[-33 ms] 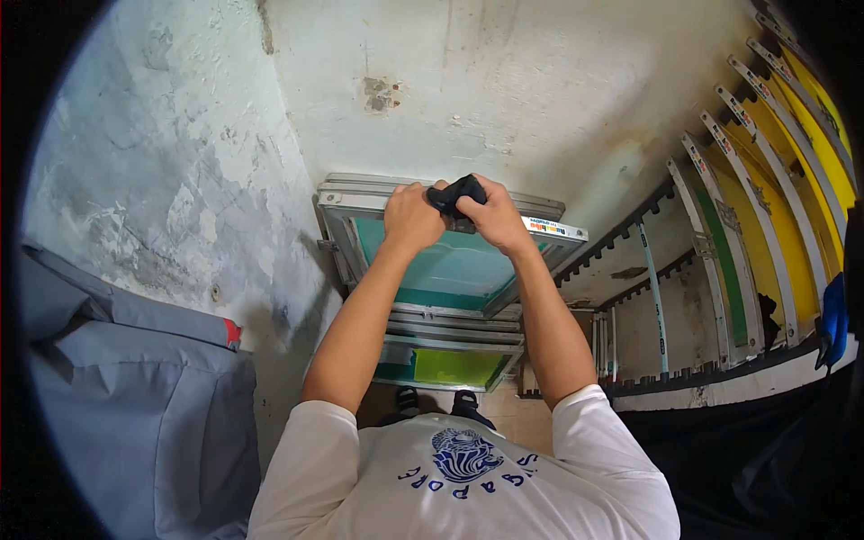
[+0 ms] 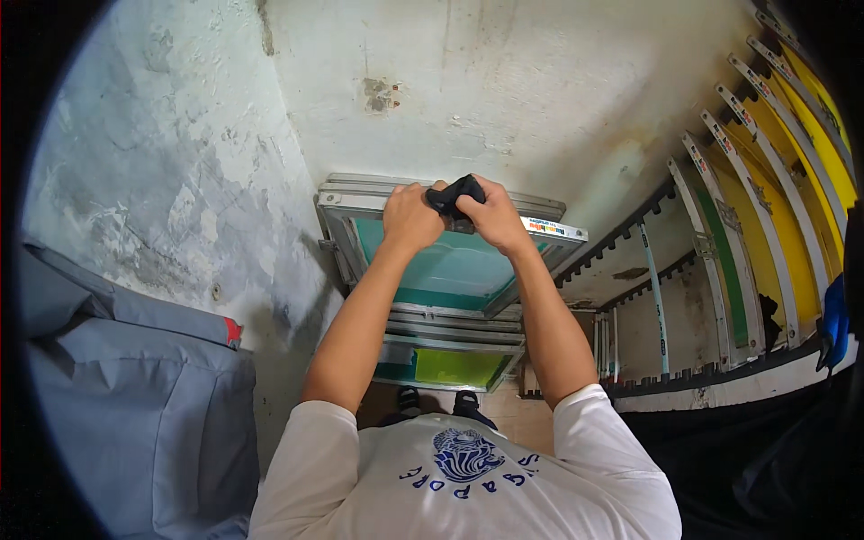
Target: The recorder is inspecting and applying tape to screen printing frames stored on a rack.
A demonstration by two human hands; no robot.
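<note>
Both my arms reach forward over a stack of metal-edged printing screens leaning on the far wall. The front printing screen point(image 2: 441, 261) has teal mesh in a silver frame, with a label at the right of its top bar. Over that top bar curls my left hand point(image 2: 412, 218), its fingers closed and partly hidden. Right beside it, my right hand point(image 2: 495, 214) grips a bunched black cloth point(image 2: 456, 193) at the top edge of the screen. The cloth lies between the two hands and touches the left one; its exact shape is unclear.
Below stand more printing screens point(image 2: 459, 367), one with yellow-green mesh, close to my feet. On the right, a slotted rack point(image 2: 684, 387) holds several upright screens with yellow and green mesh. A grey cover point(image 2: 202, 423) hangs at the left by the peeling wall point(image 2: 189, 162).
</note>
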